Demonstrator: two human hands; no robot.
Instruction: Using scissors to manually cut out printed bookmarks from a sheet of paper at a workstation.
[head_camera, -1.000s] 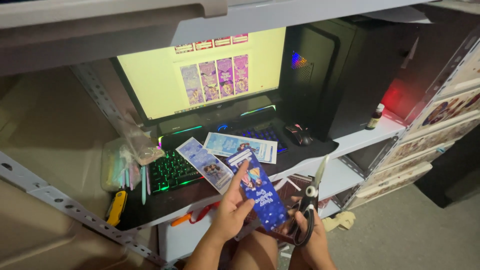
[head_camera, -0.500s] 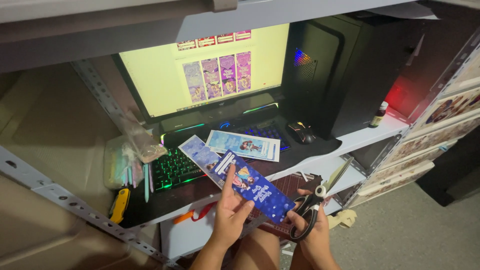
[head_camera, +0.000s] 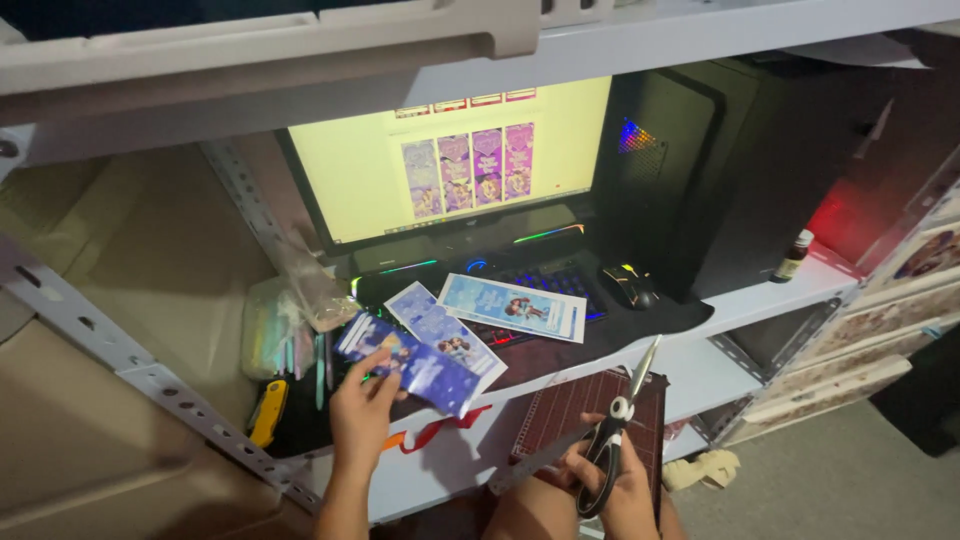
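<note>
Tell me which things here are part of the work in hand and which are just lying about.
In hand:
- left hand holding a dark blue printed paper strip
- right hand gripping black-handled scissors
- dark red gridded cutting mat

Lying about:
- black computer mouse
- small brown bottle
- yellow utility knife
- black computer tower

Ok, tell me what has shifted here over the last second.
The left hand has carried the dark blue printed strip from in front of the body up and to the left, onto the strips lying on the keyboard, and still grips it. The right hand keeps the scissors, blades pointing up, now over the dark red cutting mat. Monitor, mouse and the other strips are unchanged.
</note>
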